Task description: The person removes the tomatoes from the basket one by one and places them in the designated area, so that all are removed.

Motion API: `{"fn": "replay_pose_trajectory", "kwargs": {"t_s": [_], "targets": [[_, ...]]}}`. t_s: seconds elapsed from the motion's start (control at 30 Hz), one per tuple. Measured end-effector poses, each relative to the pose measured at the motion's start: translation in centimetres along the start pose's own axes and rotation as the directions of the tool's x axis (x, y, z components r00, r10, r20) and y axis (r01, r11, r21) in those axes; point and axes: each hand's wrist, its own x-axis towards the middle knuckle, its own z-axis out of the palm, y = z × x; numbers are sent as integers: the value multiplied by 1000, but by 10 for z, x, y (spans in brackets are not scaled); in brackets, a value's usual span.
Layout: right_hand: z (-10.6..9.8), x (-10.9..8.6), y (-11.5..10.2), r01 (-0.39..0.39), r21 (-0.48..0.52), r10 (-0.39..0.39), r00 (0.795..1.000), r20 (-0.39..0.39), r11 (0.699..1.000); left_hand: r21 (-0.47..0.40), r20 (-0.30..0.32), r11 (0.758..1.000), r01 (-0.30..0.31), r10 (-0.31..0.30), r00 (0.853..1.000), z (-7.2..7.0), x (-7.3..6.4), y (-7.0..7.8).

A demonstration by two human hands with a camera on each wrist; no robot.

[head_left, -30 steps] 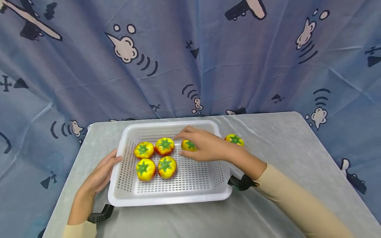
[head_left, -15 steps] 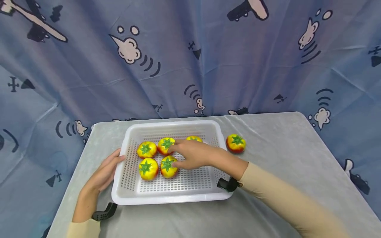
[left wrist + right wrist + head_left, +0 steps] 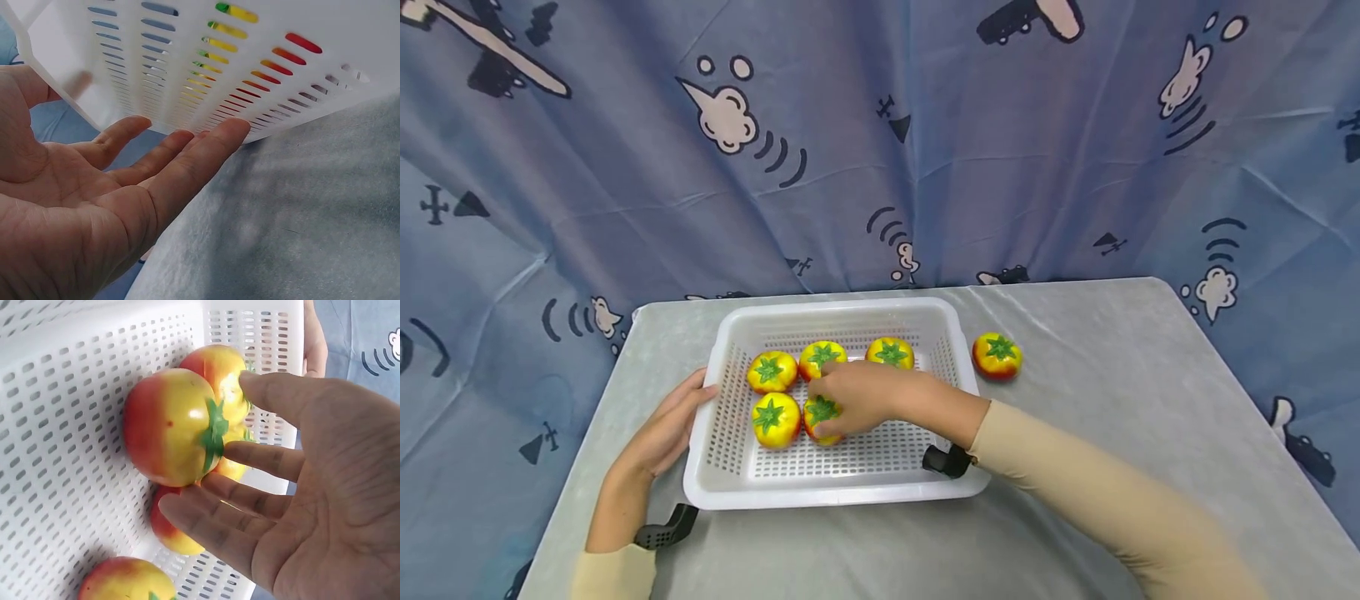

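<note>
A white perforated plastic basket [image 3: 850, 500] holds several yellow-and-red toy tomatoes with green star-shaped leaf tops. At its left wall my left hand [image 3: 668, 429] grips the rim, thumb over the edge and fingers against the outside, as the left wrist view [image 3: 119, 206] shows. Inside the basket, my right hand [image 3: 861, 398] reaches over the front tomato [image 3: 820, 412] nearest the middle. In the right wrist view its extended fingers [image 3: 219, 531] lie close to that tomato's [image 3: 169, 425] leaf top; contact is unclear. Partly behind this hand is a rear tomato [image 3: 823, 358].
Another tomato [image 3: 891, 352] sits apart in the basket's rear right. One more tomato [image 3: 997, 357] lies on the grey cloth-covered table [image 3: 1097, 375], right of the basket. A blue patterned curtain [image 3: 820, 167] hangs behind the table.
My right hand has left the rear-right tomato and moved left and forward over the front tomato. The left hand stays at the basket's rim.
</note>
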Motion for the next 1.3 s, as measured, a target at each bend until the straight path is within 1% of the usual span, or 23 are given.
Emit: {"fn": "replay_pose_trajectory", "kwargs": {"t_s": [0.2,0.43,0.53,0.8,1.1,1.3], "targets": [[2,3,-2,9,-5,-9,999,34,1000,3,1,1000,4,-4,1000,2,-1,2],[4,8,-1,27,32,-30,996,80,999,-8,11,1000,-4,4,1000,2,-2,5],[7,9,-2,31,29,-33,995,95,999,-9,14,1000,-6,6,1000,2,-2,4],[8,8,-2,42,-7,-41,995,92,999,-9,14,1000,-7,7,1000,0,0,2],[8,8,0,45,-6,-44,995,88,999,-6,16,1000,-4,4,1000,0,1,2],[6,0,1,40,-13,-39,995,92,999,-10,15,1000,-2,2,1000,1,0,3]]}}
